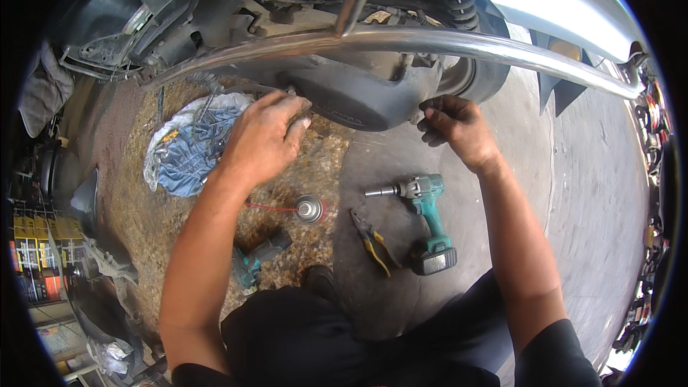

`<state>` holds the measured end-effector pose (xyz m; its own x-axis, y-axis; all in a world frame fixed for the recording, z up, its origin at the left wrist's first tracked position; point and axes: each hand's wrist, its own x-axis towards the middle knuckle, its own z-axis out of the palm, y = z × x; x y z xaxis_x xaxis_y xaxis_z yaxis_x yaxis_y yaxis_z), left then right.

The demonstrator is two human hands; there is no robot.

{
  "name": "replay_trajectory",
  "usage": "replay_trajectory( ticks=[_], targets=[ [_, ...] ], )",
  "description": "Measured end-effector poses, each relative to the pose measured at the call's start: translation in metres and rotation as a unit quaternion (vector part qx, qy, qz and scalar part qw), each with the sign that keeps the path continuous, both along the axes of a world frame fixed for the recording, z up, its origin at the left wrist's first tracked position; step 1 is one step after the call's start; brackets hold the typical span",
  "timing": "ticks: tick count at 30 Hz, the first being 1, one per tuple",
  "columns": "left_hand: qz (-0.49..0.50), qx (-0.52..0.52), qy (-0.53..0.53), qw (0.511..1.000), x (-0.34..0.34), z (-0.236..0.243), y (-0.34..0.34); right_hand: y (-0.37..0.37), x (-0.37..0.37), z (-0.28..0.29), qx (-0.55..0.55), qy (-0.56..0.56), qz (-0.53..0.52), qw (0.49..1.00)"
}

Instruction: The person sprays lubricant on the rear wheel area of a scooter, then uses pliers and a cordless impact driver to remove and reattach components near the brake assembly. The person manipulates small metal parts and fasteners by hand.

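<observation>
My left hand (266, 135) is at the left end of a dark, rounded scooter transmission cover (351, 97), fingers bent and a gap between thumb and forefinger. Nothing shows in that gap. At the cover's right end, beside the rear wheel (466, 75), my right hand (459, 127) has its darkened fingers curled together; what they hold, if anything, is hidden. On the ground below lie a teal cordless impact wrench (428, 211) with a socket fitted, yellow-handled pliers (373, 240) and a spray can (309, 208) with a red straw.
A chrome bar (459, 41) crosses above both hands. Left of my left hand, a blue cloth (190, 161) holds small metal parts. A second teal power tool (256, 261) lies near my knee. Shelved boxes (44, 240) stand at the far left.
</observation>
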<state>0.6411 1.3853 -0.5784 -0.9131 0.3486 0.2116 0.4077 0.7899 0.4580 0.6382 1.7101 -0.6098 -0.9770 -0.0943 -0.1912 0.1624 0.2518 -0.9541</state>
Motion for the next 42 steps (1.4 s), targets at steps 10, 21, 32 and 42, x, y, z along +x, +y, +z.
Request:
replay_trajectory(
  ticks=[10,21,32,42],
  targets=[
    [0.111,0.209,-0.066,0.969,0.053,-0.05,-0.04,-0.036,0.011,-0.002,0.083,0.016,0.079,0.993],
    [0.099,0.22,-0.083,0.967,0.063,-0.058,-0.022,-0.041,0.009,-0.006,0.164,0.077,0.094,0.979],
    [0.086,0.23,-0.11,0.963,0.063,-0.062,-0.012,-0.043,0.004,-0.005,0.203,0.108,0.101,0.968],
    [0.071,0.215,-0.107,0.968,0.063,-0.058,-0.008,-0.044,0.003,-0.011,0.186,0.101,0.091,0.973]
  ],
)
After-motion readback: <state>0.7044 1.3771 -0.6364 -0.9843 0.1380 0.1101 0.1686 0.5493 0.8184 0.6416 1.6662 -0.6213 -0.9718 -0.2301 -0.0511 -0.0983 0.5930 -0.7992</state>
